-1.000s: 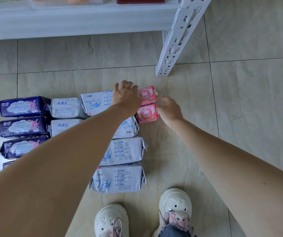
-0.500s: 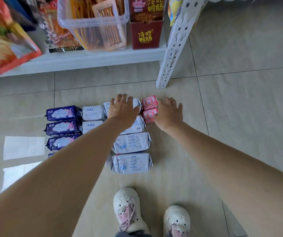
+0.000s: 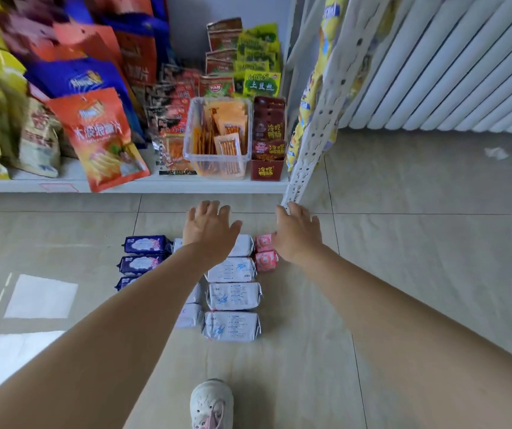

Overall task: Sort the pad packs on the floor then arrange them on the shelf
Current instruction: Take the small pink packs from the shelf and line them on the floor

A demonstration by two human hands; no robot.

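Both arms reached out over the pad packs, which lay sorted in columns on the tiled floor point(image 3: 403, 274) in front of the shelf point(image 3: 155, 184). The left hand point(image 3: 209, 229) was palm down above the far end of the white packs point(image 3: 233, 295), fingers straight and slightly spread, holding nothing; whether it touched the pack beneath could not be told. The right hand point(image 3: 296, 233) was likewise flat with fingers extended and close together, over the far side of the two small pink packs point(image 3: 266, 260), its fingertips near the foot of the white perforated shelf post point(image 3: 310, 147). The purple packs point(image 3: 143, 254) formed the left column, partly hidden by the left forearm, with smaller white packs point(image 3: 188, 315) between them and the larger white ones. On the shelf stood snack bags, a clear plastic bin point(image 3: 217, 168) of orange sachets and a dark red carton point(image 3: 268, 170). A white shoe point(image 3: 211, 404) showed at the bottom edge, and a white radiator point(image 3: 449, 63) stood to the right.
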